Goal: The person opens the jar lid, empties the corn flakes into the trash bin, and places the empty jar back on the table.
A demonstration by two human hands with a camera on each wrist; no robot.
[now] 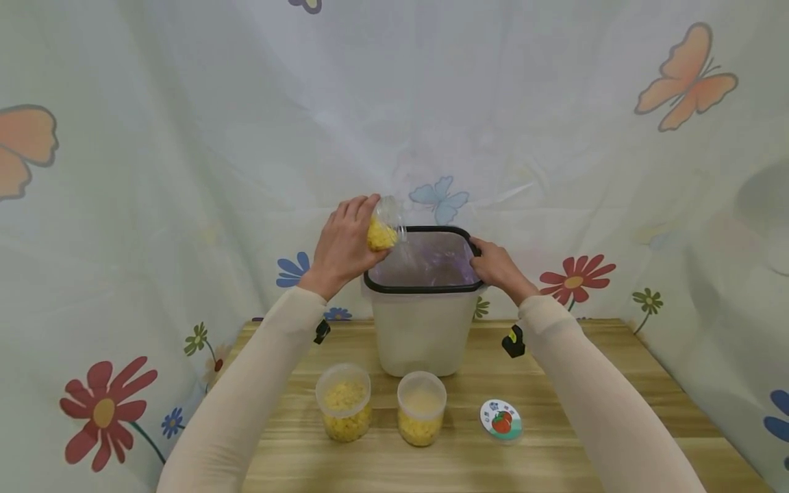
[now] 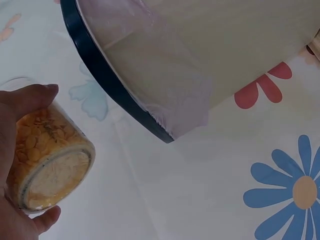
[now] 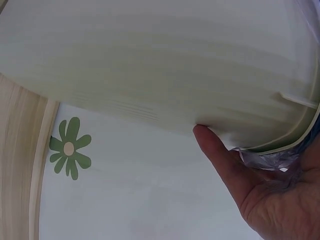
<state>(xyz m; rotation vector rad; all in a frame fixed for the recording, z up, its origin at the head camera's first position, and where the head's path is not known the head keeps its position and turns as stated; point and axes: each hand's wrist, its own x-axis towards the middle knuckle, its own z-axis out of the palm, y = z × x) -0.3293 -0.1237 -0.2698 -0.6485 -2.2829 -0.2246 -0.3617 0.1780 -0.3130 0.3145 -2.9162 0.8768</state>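
Observation:
My left hand grips a clear jar of yellow flakes, tipped sideways with its mouth towards the trash can. In the left wrist view the flakes show through the wall of the jar, beside the can's black rim. At the can's right side my right hand holds the rim. The right wrist view has the thumb against the outer wall and the rest of the fingers mostly hidden behind the rim and a purplish bag liner.
Two clear tubs, a left tub and a right tub, hold yellow bits in front of the can. A round lid with a tomato picture lies to their right on the wooden table. Behind hangs a flowered curtain.

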